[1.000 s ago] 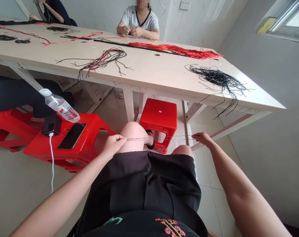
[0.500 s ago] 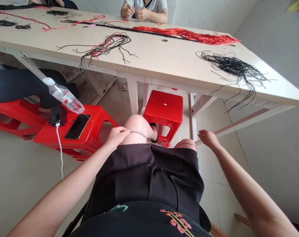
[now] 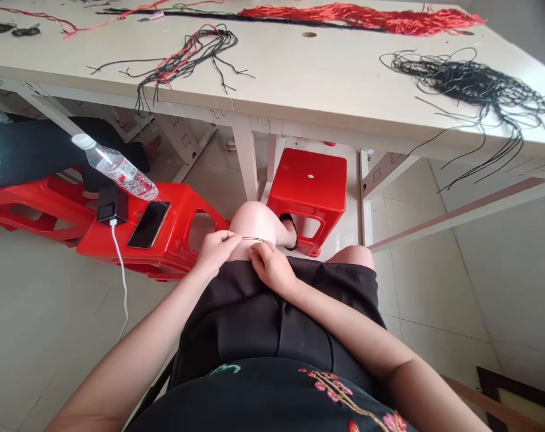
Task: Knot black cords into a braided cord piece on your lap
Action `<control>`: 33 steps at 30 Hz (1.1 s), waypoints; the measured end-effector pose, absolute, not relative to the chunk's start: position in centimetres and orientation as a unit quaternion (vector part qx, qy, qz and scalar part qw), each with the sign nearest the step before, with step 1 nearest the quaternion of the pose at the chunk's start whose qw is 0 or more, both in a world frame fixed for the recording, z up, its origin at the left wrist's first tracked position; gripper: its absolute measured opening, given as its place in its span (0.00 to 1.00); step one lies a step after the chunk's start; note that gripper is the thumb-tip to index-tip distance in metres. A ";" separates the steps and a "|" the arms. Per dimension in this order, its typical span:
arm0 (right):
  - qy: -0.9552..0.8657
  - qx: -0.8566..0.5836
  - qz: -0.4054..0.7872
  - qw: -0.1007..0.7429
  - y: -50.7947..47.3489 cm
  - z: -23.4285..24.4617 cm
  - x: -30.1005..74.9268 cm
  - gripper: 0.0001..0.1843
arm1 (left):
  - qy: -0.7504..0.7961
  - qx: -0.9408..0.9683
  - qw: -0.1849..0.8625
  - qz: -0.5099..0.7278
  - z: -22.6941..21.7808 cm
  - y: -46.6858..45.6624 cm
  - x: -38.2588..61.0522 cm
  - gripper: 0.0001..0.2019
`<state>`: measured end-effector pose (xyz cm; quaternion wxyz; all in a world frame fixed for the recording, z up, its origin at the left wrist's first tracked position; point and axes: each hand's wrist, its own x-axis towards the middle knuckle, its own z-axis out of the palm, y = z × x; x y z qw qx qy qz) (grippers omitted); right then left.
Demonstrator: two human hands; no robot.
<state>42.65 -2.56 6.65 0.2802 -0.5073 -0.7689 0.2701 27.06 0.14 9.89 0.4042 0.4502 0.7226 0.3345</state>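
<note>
A thin black cord runs doubled over my bare knee between my two hands. My left hand pinches one end of this stretch between thumb and fingertips. Close by on the right, my right hand has its fingers curled and closed on the same cord. What lies inside each pinch is hidden, and the cord's loose ends cannot be made out against the black skirt.
Ahead, the table bears a black cord pile, a black-and-red cord bundle and long red cords. A red stool stands underneath. Another stool holds a bottle, a phone and a charger.
My right hand has come in from the far right to beside my left hand and taken hold of the cord. My view has tilted down slightly.
</note>
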 end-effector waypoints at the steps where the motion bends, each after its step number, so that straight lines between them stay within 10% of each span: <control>1: -0.766 -0.521 0.256 0.278 -2.1 6.5 42.6 0.10 | 0.720 0.451 0.407 0.336 9.8 0.1 27.1 0.08; 16: -0.838 -0.489 0.117 0.213 0.4 5.0 41.9 0.17 | 0.711 0.390 0.462 0.359 9.8 0.5 27.2 0.10; 26: -0.792 -0.444 0.203 0.367 1.0 5.7 42.4 0.12 | 0.705 0.401 0.461 0.359 9.5 0.5 27.1 0.09; 33: -0.819 -0.474 0.264 0.189 -0.8 6.5 43.8 0.10 | 0.709 0.504 0.385 0.308 9.7 -0.1 27.0 0.09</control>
